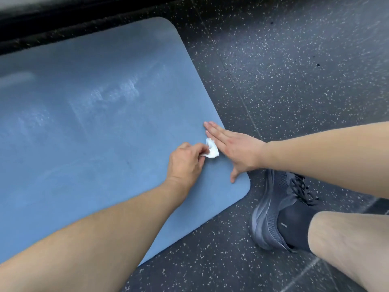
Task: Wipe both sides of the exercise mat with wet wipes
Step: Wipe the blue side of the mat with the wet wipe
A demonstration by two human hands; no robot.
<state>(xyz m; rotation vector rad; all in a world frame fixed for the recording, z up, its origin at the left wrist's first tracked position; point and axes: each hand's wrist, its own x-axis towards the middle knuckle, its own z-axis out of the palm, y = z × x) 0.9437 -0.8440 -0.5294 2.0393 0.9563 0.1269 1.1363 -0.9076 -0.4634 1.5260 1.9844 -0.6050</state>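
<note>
We see most of the blue exercise mat point(84, 123) lying bare to the left and far side, open for a sweep up to the dark ledge point(63, 24) bordering its far edge. Near the right edge, both hands crowd one patch (left hand point(186, 161), right hand point(235, 149)). Our dark sneaker point(280, 207) blocks the speckled floor point(294, 70) just beside the mat's near corner.

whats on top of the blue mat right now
On the blue mat: the left hand pinching a crumpled white wipe, and the right hand pressed flat near its edge. Shiny streaks show farther up. The mat's underside is hidden.
</note>
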